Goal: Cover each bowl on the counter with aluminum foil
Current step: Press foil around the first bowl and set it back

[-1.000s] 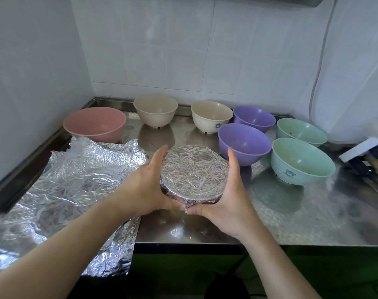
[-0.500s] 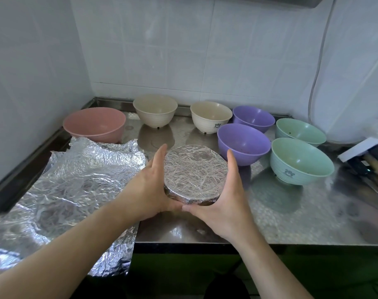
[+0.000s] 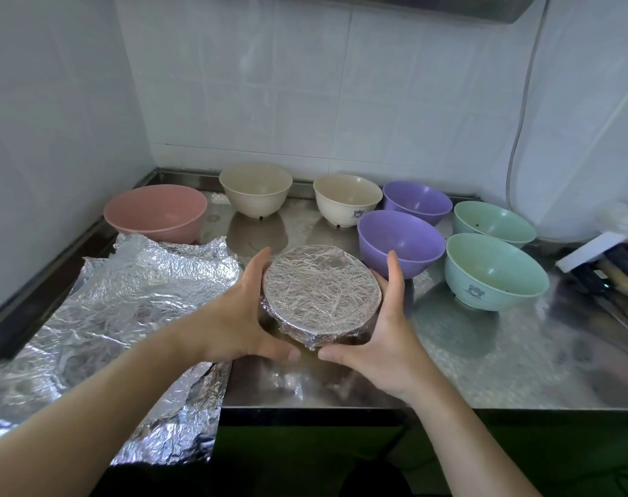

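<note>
The foil-covered bowl (image 3: 321, 290) was found at the front centre of the steel counter (image 3: 520, 360), just ahead of the near purple bowl (image 3: 401, 242), and was gripped from both sides: the left hand (image 3: 240, 317) was curled round its left wall and the right hand (image 3: 380, 335) round its right wall, with index fingers raised along the rim and thumbs nearly met at the near edge. Against the picture half a second earlier, the grip and the bowl's place were found little changed, though a crimp of foil was now seen protruding at the near rim. A loose crumpled foil sheet (image 3: 126, 317) was noted lying to the left.
</note>
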`<action>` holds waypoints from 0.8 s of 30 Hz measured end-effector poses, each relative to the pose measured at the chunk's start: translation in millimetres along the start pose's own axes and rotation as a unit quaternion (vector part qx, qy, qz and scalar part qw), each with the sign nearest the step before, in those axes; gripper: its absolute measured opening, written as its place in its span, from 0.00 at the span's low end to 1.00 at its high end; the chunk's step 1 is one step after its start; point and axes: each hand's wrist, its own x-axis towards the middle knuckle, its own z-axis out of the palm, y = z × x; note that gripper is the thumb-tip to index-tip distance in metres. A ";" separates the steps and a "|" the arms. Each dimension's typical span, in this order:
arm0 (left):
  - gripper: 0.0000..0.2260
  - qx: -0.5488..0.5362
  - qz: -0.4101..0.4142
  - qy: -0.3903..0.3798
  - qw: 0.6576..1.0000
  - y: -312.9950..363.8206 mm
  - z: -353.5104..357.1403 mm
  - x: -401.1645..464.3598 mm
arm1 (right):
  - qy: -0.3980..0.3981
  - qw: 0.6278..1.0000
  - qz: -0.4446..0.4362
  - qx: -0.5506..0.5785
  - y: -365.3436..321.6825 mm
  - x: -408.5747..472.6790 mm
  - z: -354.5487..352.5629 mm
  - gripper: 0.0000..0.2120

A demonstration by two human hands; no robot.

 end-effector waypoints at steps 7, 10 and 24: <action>0.57 -0.063 0.019 0.010 0.998 1.9 -8.0 8.4 | -0.006 0.999 0.007 0.031 9.3 3.8 5.1 0.76; 0.55 -0.077 0.032 0.014 0.996 -0.9 -1.9 7.2 | 0.001 0.999 0.018 0.038 11.1 5.4 8.4 0.76; 0.52 -0.147 0.019 -0.019 0.989 1.1 -7.6 -2.0 | -0.054 0.965 0.053 0.252 16.8 9.1 -10.6 0.64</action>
